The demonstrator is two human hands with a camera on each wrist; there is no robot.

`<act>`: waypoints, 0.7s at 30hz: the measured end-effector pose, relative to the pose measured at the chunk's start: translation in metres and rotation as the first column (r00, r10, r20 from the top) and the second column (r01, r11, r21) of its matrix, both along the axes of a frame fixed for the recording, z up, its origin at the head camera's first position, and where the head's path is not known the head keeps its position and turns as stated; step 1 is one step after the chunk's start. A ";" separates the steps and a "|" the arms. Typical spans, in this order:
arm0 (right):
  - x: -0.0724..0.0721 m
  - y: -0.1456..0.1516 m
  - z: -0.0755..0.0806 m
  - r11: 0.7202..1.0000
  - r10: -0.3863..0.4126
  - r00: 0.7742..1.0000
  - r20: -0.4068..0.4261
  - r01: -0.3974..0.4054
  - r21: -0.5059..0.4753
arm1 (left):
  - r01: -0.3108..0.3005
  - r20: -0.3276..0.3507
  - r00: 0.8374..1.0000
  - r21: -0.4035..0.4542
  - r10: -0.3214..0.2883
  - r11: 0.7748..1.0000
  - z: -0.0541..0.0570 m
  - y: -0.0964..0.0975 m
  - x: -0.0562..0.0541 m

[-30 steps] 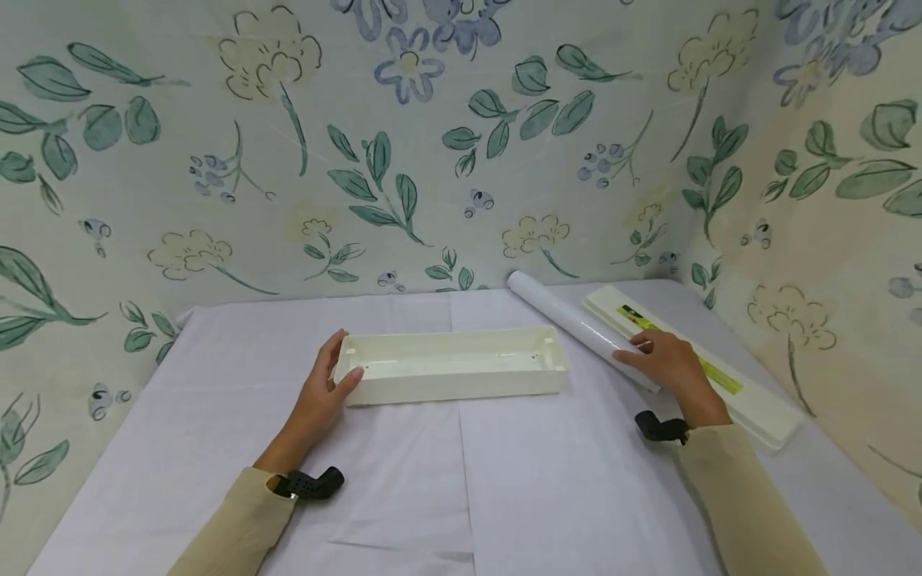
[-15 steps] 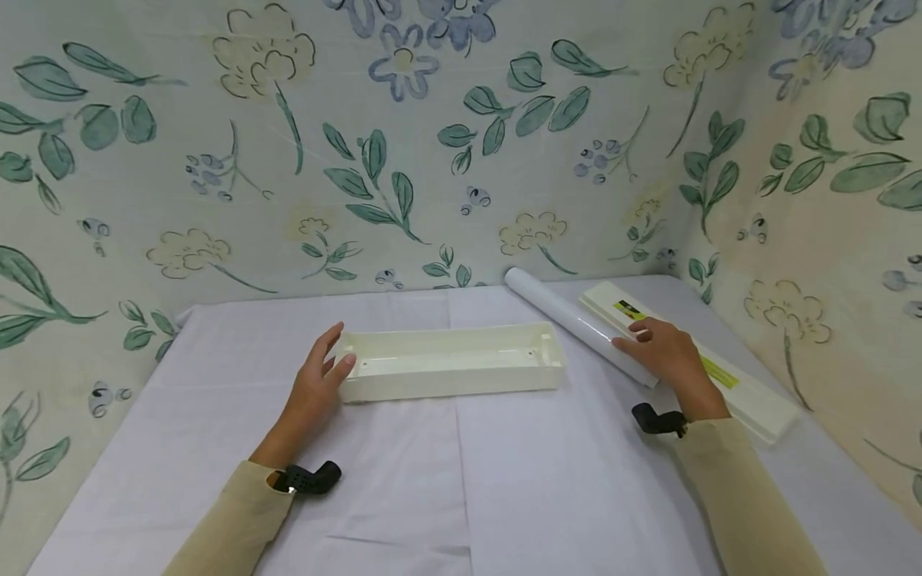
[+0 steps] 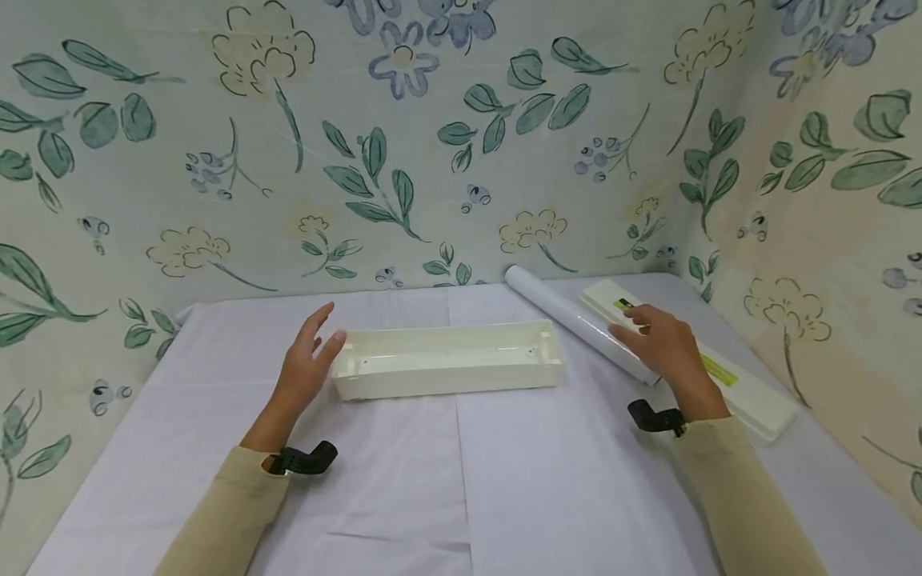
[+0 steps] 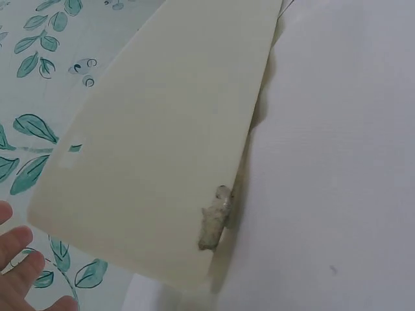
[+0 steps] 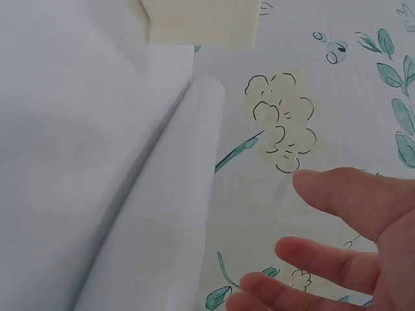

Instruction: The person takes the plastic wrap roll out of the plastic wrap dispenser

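Note:
A long cream plastic trough (image 3: 446,382) lies across the middle of the table, its open side up. My left hand (image 3: 302,368) is at its left end, fingers spread and a small gap from the wall. In the left wrist view the trough's outer side (image 4: 149,129) fills the middle, with a greyish patch (image 4: 216,220) near one edge. My right hand (image 3: 666,344) hovers over a glossy white roll (image 3: 562,308) and a flat cream piece (image 3: 752,404) with a yellow-green label. In the right wrist view its fingers are apart from the roll (image 5: 162,194).
A white cloth (image 3: 389,488) with creases covers the table (image 3: 576,496). Floral fabric (image 3: 403,184) stands behind and to the right, close to the far ends of the roll and the flat piece.
My left hand has let go of the trough's left end and moved slightly left and away. The right hand has barely moved, its fingers lifting a little off the roll.

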State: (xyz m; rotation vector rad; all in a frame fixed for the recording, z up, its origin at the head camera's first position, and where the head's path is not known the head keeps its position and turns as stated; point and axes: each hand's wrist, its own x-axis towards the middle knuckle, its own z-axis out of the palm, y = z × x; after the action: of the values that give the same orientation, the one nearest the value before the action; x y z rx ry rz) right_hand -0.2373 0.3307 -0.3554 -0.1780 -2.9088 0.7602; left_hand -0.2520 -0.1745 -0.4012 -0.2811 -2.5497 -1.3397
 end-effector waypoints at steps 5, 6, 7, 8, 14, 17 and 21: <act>0.001 -0.004 0.000 1.000 0.021 0.999 -0.050 -0.021 -0.002 | -0.030 0.002 1.000 -0.023 0.030 0.999 0.005 -0.005 0.002; 0.001 -0.005 0.000 1.000 0.027 0.998 -0.059 -0.028 -0.003 | -0.033 0.004 0.999 -0.031 0.033 0.999 0.006 -0.006 0.003; 0.001 -0.006 0.000 0.999 0.034 0.997 -0.067 -0.034 -0.004 | -0.037 0.007 0.999 -0.039 0.037 0.999 0.007 -0.006 0.004; 0.002 -0.007 0.001 0.999 0.041 0.996 -0.076 -0.041 -0.001 | -0.039 0.011 0.999 -0.048 0.040 0.998 0.008 -0.007 0.005; 0.005 -0.017 0.006 0.998 0.067 0.992 -0.104 -0.068 -0.003 | -0.063 -0.002 0.998 -0.092 0.063 0.994 0.011 -0.007 0.007; 0.008 -0.023 0.009 0.996 0.087 0.989 -0.118 -0.087 0.007 | -0.070 -0.028 0.997 -0.105 0.067 0.992 0.012 -0.006 0.007; 0.011 -0.029 0.012 0.993 0.118 0.982 -0.150 -0.117 0.017 | -0.072 -0.055 0.996 -0.122 0.066 0.990 0.016 -0.004 0.008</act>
State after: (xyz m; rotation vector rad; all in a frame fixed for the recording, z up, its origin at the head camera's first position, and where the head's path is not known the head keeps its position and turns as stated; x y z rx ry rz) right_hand -0.2261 0.3015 -0.3437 0.0512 -2.7974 0.7436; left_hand -0.2440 -0.1786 -0.3855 -0.2438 -2.5794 -1.1375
